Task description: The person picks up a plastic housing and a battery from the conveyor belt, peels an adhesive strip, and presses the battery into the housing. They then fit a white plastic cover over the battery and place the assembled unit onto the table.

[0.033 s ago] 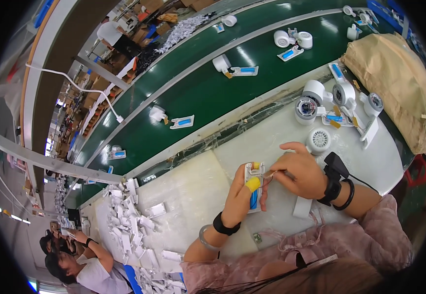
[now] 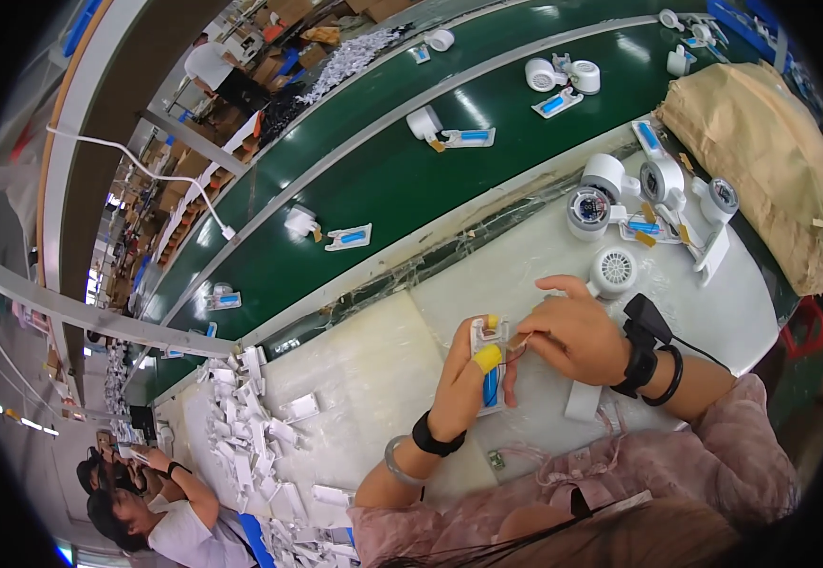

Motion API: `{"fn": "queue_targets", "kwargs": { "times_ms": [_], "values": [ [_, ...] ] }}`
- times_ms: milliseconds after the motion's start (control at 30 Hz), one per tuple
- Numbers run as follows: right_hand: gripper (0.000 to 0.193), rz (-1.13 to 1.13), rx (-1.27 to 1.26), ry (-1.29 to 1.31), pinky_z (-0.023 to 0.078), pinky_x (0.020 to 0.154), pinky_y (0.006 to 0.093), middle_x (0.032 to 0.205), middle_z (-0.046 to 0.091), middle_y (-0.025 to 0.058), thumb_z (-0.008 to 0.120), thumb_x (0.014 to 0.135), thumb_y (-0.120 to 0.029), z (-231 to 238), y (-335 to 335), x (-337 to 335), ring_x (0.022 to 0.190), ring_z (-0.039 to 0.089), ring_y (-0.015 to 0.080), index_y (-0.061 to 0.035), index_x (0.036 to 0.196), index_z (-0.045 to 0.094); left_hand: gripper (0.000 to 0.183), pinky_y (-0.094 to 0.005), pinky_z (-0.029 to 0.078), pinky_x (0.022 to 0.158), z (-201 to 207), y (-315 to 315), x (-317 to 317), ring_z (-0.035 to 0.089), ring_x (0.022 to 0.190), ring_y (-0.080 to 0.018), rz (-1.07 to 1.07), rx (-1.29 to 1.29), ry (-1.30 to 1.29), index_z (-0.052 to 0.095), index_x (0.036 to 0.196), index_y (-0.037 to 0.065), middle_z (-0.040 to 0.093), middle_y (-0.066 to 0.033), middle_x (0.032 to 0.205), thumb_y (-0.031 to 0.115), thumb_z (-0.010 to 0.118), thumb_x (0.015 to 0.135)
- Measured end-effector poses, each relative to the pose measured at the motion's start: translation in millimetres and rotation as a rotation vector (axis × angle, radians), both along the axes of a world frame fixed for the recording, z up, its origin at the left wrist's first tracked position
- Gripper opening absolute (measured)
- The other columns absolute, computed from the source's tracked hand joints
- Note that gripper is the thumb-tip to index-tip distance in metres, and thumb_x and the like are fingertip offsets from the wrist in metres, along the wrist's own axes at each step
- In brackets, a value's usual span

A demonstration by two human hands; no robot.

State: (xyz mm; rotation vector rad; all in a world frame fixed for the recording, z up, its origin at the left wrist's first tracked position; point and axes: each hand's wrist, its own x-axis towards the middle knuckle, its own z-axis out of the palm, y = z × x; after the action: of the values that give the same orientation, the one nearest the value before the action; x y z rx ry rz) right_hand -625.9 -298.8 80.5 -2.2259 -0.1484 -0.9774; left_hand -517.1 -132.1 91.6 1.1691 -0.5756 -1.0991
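My left hand, with yellow covers on thumb and fingertip, is closed round a white plastic handle housing. A blue cylindrical battery lies in that housing. At the housing's upper end, my right hand pinches thin wires; its fingertips hide their ends. Just beyond my right hand, a white round fan head rests grille up on the table. Under my right wrist lies a white plastic piece, partly covered.
Several fan heads with open backs stand at the right, beside a brown paper bag. White plastic housings are piled at the left. Beyond the table, a green conveyor belt carries fan parts. A co-worker sits at far left.
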Motion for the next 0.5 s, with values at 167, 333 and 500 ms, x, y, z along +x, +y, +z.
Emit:
{"fn": "queue_targets", "kwargs": {
  "times_ms": [167, 333, 500],
  "values": [
    [0.02, 0.025, -0.042, -0.073, 0.042, 0.096, 0.0466, 0.083, 0.066, 0.004, 0.07, 0.077, -0.002, -6, 3, 5, 0.076, 0.062, 0.0199, -0.0061, 0.095, 0.064, 0.027, -0.0277, 0.049, 0.056, -1, -8, -5, 0.055, 0.067, -0.0133, 0.212, 0.013, -0.242, 0.037, 0.123, 0.002, 0.058, -0.0108, 0.098, 0.01, 0.036, 0.097],
    [0.02, 0.02, -0.041, -0.087, 0.043, 0.097, 0.049, 0.086, 0.066, 0.0035, 0.072, 0.075, -0.003, -10, 0, 2, 0.076, 0.063, 0.02, -0.0055, 0.094, 0.065, 0.031, -0.0265, 0.047, 0.061, -1, -7, -5, 0.053, 0.068, -0.0145, 0.15, -0.002, -0.227, 0.034, 0.126, 0.0, 0.056, -0.0123, 0.099, 0.005, 0.034, 0.095],
    [0.02, 0.068, -0.055, -0.085, 0.043, 0.096, 0.0495, 0.083, 0.065, 0.0039, 0.074, 0.074, -0.004, -8, 0, 1, 0.076, 0.062, 0.0188, -0.0066, 0.092, 0.066, 0.038, -0.027, 0.047, 0.062, -7, 0, -5, 0.051, 0.068, -0.0138, 0.023, -0.058, -0.242, 0.031, 0.129, 0.001, 0.053, -0.0114, 0.093, 0.001, 0.034, 0.091]
  ]
}}
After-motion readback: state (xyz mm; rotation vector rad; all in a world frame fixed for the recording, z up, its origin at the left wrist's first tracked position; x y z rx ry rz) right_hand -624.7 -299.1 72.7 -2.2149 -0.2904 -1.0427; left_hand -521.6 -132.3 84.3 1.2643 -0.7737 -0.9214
